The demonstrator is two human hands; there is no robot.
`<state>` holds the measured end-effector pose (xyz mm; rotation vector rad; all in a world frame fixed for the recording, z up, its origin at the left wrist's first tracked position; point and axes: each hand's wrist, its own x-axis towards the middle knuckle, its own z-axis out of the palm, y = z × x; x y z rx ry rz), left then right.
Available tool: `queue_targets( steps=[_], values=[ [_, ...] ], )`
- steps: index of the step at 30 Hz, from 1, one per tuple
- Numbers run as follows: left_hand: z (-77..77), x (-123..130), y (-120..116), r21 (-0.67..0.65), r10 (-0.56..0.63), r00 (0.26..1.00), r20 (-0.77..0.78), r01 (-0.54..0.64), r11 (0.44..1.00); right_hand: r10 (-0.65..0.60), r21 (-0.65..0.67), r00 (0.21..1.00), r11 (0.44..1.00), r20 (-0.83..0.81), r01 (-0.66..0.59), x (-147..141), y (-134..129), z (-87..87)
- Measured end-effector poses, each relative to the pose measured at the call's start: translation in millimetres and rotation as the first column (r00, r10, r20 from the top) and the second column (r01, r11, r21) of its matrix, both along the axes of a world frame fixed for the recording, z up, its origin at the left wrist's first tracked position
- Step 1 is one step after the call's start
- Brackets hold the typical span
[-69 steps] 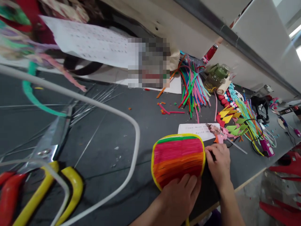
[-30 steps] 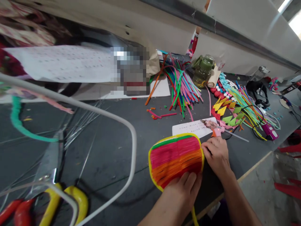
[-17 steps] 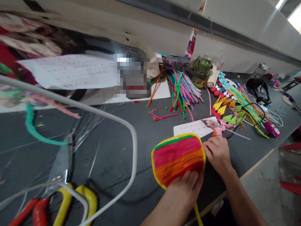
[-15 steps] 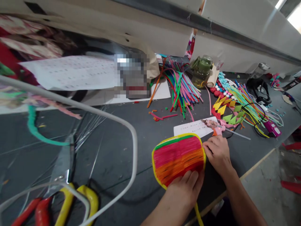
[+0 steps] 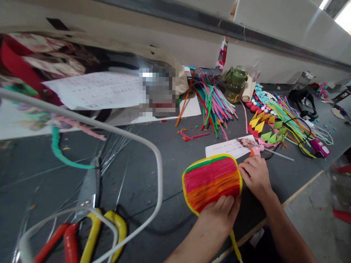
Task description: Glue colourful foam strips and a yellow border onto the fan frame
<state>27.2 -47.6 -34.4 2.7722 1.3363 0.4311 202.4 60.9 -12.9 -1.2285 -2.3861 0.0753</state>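
Observation:
A rounded panel of pipe cleaners (image 5: 210,179), striped green, pink, orange and red with a yellow border, lies near the table's front edge. My left hand (image 5: 221,213) is closed over its lower right part, fingers bent and fingertips partly hidden. At the right border, my right hand (image 5: 255,175) pinches the yellow edging between thumb and forefinger. A loose yellow pipe cleaner end (image 5: 234,245) hangs below my left hand past the table edge. Just beyond my right hand rests a pink glue gun (image 5: 257,150), its dirty nozzle over a written paper slip (image 5: 223,147).
Red-handled (image 5: 71,243) and yellow-handled (image 5: 93,237) tools lie at left behind a grey wire frame (image 5: 159,175). Bundled pipe cleaners (image 5: 215,102), a green-lidded bottle (image 5: 236,83) and yellow-green folded pieces (image 5: 270,135) sit farther back. A purple device (image 5: 320,148) stands right.
The whole view has shifted, so things at left appear farther right. Both hands keep nearly the same hold on the panel.

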Motion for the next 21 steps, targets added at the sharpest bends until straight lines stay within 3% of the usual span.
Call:
queue_targets(
  steps=[21],
  values=[
    [11.3, -2.3, -0.3, -0.031, -0.01, 0.998, -0.065, 0.008, 0.999, 0.029, 0.017, 1.0, 0.999, -0.012, -0.028, 2.6, 0.2, -2.6]
  ],
)
